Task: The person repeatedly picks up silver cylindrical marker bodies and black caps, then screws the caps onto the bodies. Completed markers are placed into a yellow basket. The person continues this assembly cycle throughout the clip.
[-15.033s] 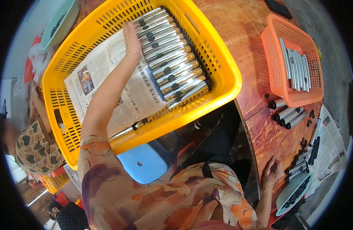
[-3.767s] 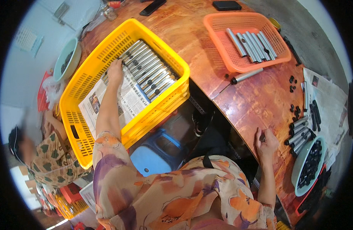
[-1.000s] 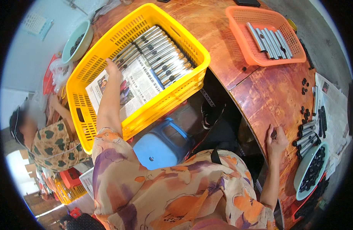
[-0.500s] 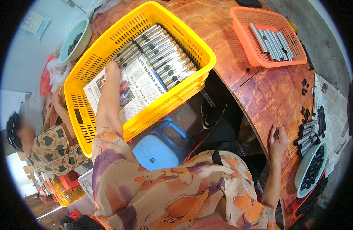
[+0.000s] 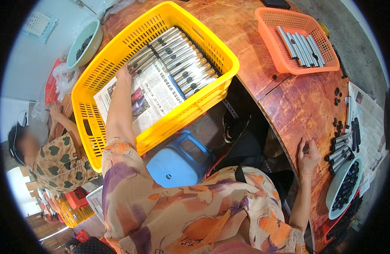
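My left hand (image 5: 124,76) reaches into the yellow plastic crate (image 5: 87,91). Its fingers are closed at the near left end of a row of shiny metal tubes (image 5: 174,57), on the outermost tube; the fingertips are partly hidden. The tubes carry black caps and lie side by side, with newspaper (image 5: 150,99) under and beside them. On the wooden table at the right rests my right hand (image 5: 309,157), its fingers curled around a small dark piece that looks like a black cap. Loose black caps (image 5: 337,96) lie scattered beyond it.
An orange basket (image 5: 284,67) with several tubes stands at the far right. Beside my right hand are capped tubes (image 5: 339,148) and a pale green bowl (image 5: 330,199) of black pieces. A blue stool (image 5: 174,163) stands below the crate. Another person (image 5: 59,158) works at the left.
My left hand has shifted very slightly at the end of the tube row. My right hand stays where it was on the table. The co-worker's arms have moved a little.
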